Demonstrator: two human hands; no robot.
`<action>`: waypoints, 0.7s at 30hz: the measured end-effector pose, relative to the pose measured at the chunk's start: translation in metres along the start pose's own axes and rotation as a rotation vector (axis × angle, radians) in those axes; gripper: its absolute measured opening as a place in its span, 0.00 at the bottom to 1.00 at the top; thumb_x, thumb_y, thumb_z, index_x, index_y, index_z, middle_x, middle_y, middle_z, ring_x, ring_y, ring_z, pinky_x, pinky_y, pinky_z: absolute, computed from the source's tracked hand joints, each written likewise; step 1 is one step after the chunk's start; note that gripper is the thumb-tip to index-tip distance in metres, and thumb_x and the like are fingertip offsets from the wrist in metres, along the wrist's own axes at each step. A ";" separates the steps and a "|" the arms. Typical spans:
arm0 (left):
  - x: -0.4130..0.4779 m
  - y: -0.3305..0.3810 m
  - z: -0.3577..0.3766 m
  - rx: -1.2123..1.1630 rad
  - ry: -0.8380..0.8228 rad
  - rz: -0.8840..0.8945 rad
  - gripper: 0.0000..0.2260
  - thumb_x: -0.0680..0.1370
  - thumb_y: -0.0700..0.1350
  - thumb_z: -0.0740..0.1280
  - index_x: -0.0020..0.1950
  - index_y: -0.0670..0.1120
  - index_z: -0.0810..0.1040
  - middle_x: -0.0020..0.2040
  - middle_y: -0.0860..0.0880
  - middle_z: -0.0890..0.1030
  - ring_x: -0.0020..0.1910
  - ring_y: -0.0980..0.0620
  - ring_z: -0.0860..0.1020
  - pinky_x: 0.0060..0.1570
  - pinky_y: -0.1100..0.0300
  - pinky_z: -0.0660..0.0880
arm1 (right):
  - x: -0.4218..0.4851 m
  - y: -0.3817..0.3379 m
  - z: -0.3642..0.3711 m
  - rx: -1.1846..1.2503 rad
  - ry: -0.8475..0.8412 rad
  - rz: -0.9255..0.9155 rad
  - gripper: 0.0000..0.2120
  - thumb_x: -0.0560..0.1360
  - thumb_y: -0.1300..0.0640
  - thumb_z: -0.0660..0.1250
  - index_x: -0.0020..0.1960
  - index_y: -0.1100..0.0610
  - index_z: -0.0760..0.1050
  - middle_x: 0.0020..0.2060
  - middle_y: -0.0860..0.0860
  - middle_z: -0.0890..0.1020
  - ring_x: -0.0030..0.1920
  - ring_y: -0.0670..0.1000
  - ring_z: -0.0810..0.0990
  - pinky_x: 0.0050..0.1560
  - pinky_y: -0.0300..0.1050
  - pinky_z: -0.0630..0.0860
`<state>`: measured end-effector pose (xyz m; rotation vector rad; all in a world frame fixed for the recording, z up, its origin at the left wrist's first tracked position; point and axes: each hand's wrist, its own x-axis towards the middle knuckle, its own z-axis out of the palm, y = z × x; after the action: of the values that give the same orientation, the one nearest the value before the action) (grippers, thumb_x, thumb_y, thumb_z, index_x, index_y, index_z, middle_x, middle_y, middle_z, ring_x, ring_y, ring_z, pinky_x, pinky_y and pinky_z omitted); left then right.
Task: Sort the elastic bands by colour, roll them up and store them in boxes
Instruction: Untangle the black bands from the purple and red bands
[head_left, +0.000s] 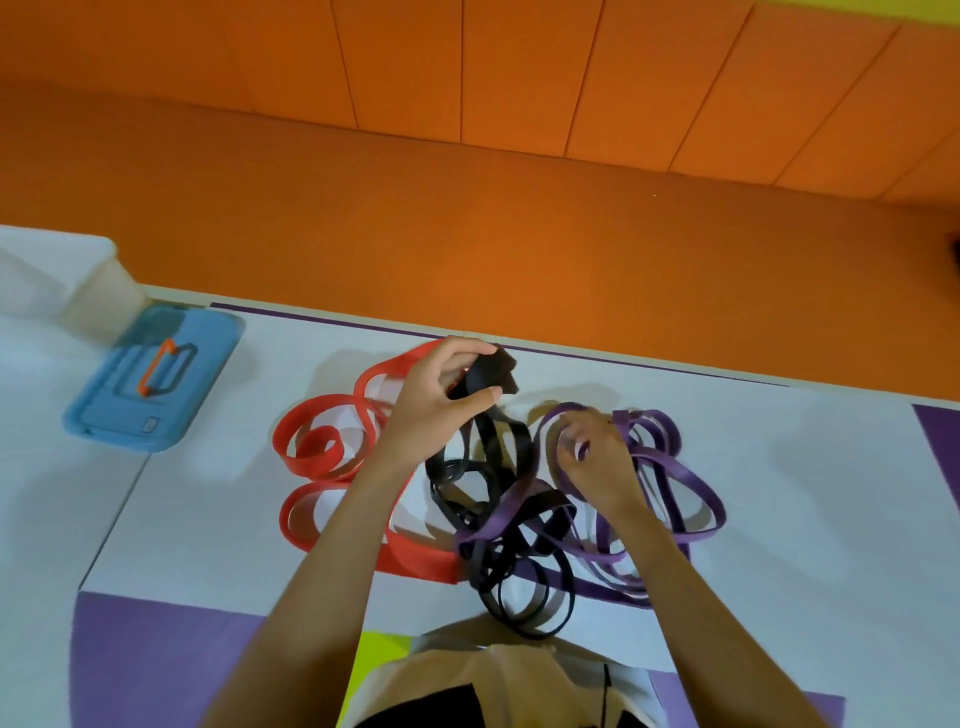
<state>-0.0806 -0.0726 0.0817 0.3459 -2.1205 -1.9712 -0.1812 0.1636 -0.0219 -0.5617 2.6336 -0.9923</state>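
Observation:
A tangle of elastic bands lies on the white mat in front of me. Red bands (317, 452) loop on the left, black bands (498, 519) in the middle, purple bands (675, 467) on the right. My left hand (441, 400) is raised over the pile and grips a bunched black band (491, 371), whose length hangs down into the black heap. My right hand (597, 457) is lower, with its fingers curled round a purple band at the top of the purple loops.
A blue box lid (150, 379) with an orange handle lies at the left, beside a translucent white box (67, 280). Orange padded floor and wall lie beyond the mat's far edge. Purple mat sections (171, 654) lie near me.

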 end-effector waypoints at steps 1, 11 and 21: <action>0.002 0.009 0.003 -0.014 -0.021 0.021 0.18 0.77 0.37 0.77 0.63 0.50 0.81 0.62 0.54 0.85 0.65 0.54 0.82 0.68 0.57 0.77 | 0.006 -0.012 0.001 0.085 -0.001 -0.002 0.31 0.75 0.51 0.76 0.74 0.42 0.69 0.68 0.48 0.75 0.69 0.51 0.73 0.60 0.42 0.72; 0.015 0.056 0.001 -0.196 -0.059 0.063 0.17 0.79 0.41 0.76 0.66 0.51 0.79 0.62 0.47 0.86 0.62 0.48 0.84 0.57 0.58 0.78 | 0.050 -0.057 0.009 0.418 -0.388 0.000 0.16 0.78 0.57 0.77 0.64 0.48 0.82 0.58 0.41 0.86 0.60 0.42 0.83 0.66 0.53 0.77; 0.022 -0.019 -0.010 0.292 -0.167 -0.273 0.37 0.74 0.44 0.79 0.79 0.57 0.67 0.63 0.57 0.82 0.61 0.57 0.82 0.55 0.66 0.75 | 0.044 -0.080 -0.040 0.630 -0.066 0.022 0.04 0.84 0.62 0.67 0.53 0.56 0.81 0.49 0.57 0.85 0.52 0.60 0.85 0.50 0.53 0.85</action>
<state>-0.0975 -0.0904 0.0637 0.5662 -2.5988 -1.8811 -0.2144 0.1120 0.0560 -0.3965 2.0874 -1.6560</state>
